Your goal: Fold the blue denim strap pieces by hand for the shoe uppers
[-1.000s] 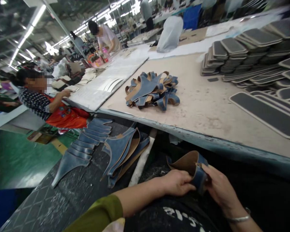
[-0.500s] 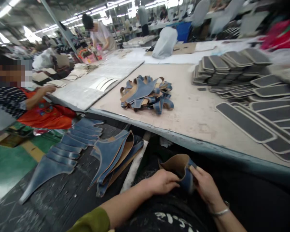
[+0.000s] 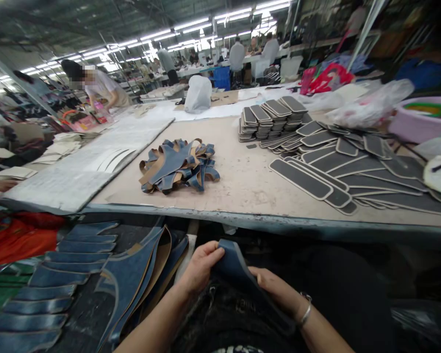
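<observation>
A dark blue leather piece (image 3: 237,272) is stretched slantwise over my lap, blue face up. My left hand (image 3: 203,264) pinches its upper left end between thumb and fingers. On the piece's right edge, my right hand (image 3: 277,290) is closed, with some fingers hidden beneath. To the left of my hands, folded blue leather pieces (image 3: 132,279) with tan undersides lean together on a black surface. Further left, more blue pieces (image 3: 61,264) lie overlapped in a row. A loose heap of curled blue leather pieces (image 3: 180,164) sits on the worktable (image 3: 235,196) ahead.
Grey pale-edged panels (image 3: 301,179) are spread and stacked on the table's right side. A white board (image 3: 69,171) covers its left part. A lilac basin (image 3: 411,122) and a plastic bag (image 3: 375,103) stand at right. A co-worker's orange apron (image 3: 18,235) shows at left.
My view has swung right. The leather piece, curled with its tan side showing before, is now opened out blue side up. My left hand has moved to its upper end.
</observation>
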Demonstrator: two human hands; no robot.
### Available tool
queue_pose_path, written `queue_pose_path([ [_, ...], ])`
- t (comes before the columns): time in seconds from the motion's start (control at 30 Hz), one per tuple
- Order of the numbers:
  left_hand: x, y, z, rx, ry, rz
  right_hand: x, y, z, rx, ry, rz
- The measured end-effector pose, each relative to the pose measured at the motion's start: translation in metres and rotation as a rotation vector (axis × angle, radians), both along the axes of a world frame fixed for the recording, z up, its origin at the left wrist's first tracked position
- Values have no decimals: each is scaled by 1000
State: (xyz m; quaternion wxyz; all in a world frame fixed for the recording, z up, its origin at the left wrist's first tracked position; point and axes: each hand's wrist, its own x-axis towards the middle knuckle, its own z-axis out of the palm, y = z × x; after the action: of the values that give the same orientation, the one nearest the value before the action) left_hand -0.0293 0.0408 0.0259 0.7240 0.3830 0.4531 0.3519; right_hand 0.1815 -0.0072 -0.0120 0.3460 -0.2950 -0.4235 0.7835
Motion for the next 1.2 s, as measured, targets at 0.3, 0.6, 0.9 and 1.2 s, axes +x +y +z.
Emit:
queue_pose_path([
  [0.3,16,29,25,833,656,301,-2,-6,0,-298,44,-186],
  [0.6,7,0,-41,277,209,-209,13,-8,10,-474,251,-378],
  [0.9,31,-21,-46,97,113,-330,23,12,-3,-507,540,-537],
  [1.2,36,5,-3,-49,-93,-59,0,3,4,188,-236,-141],
])
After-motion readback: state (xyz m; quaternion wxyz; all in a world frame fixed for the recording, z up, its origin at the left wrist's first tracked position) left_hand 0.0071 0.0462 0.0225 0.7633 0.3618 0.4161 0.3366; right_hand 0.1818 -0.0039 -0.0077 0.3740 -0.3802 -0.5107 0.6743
